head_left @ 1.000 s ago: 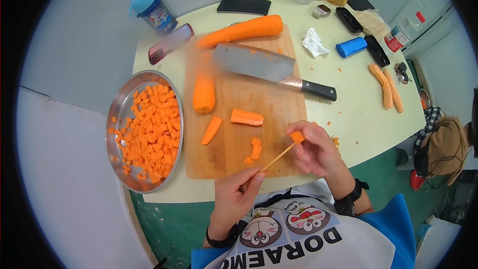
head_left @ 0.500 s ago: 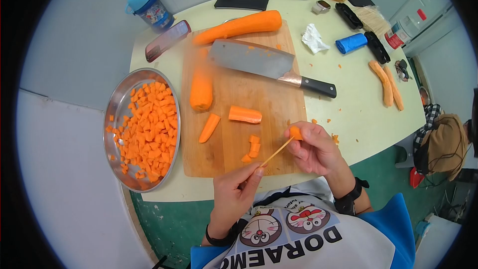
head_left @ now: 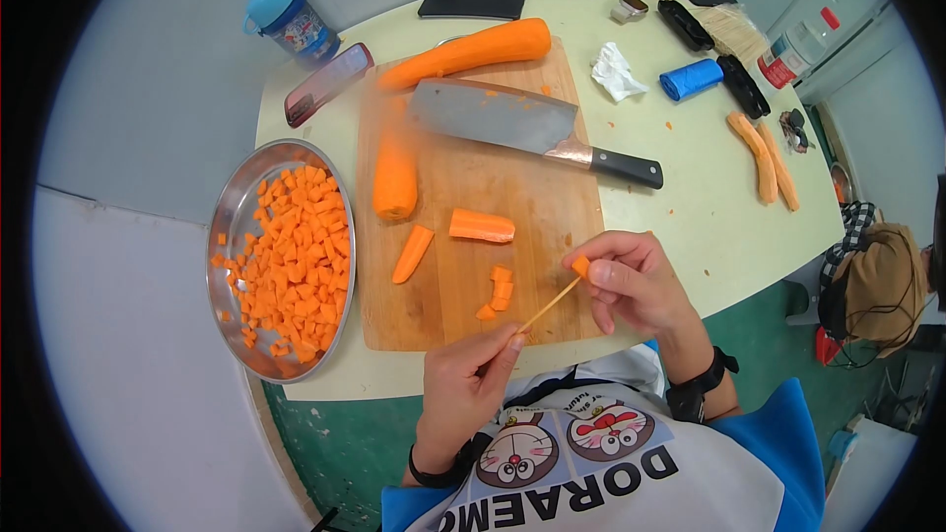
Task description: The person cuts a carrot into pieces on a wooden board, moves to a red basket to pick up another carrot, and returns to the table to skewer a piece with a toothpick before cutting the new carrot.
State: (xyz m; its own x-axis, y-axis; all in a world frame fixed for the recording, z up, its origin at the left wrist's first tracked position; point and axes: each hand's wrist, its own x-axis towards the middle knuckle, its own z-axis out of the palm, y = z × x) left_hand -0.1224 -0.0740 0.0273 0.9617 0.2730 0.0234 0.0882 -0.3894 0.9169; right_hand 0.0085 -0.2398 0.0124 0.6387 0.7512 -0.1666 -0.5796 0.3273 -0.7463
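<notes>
My left hand (head_left: 468,379) pinches the lower end of a thin wooden stick (head_left: 548,305) at the board's front edge. A small carrot piece (head_left: 581,266) sits at the stick's upper end, held between the thumb and fingers of my right hand (head_left: 631,281). Behind my hands, the wooden cutting board (head_left: 453,305) bears small carrot pieces (head_left: 502,288), a carrot wedge (head_left: 413,254), a thicker chunk (head_left: 482,227) and two large carrots (head_left: 396,172). The cleaver (head_left: 503,116) lies across the board, its black handle over the right edge.
At left stands a metal tray (head_left: 347,310) of diced carrot. Two phones (head_left: 328,85) and a blue bottle (head_left: 293,20) are behind it. To the right lie a crumpled tissue (head_left: 618,73), a blue roll (head_left: 691,80), two peeled strips (head_left: 767,163) and a plastic bottle (head_left: 798,47).
The fingers of my right hand have shifted around the carrot piece, with the thumb now across its side. My left hand keeps its grip on the stick. The view has shifted slightly.
</notes>
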